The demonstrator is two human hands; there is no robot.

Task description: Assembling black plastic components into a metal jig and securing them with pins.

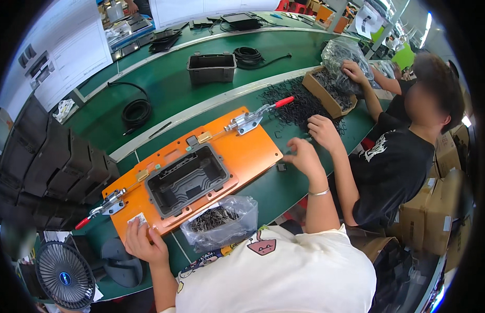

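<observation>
An orange fixture plate lies on the green bench before me, with a dark grey open housing seated in its middle. Toggle clamps with red handles, one right clamp and one left clamp, are mounted on opposite ends. At the plate's near left corner, beside a small white label, my left hand rests with its fingers apart. My right hand hovers by the right end, its thumb and fingers curled but apart, seemingly holding nothing. Below it lies a small dark part.
A clear bag of metal pins sits against the plate's near edge. To the right, a co-worker's hand reaches near a heap of black clips and a cardboard box. Stacked dark housings and a fan stand left.
</observation>
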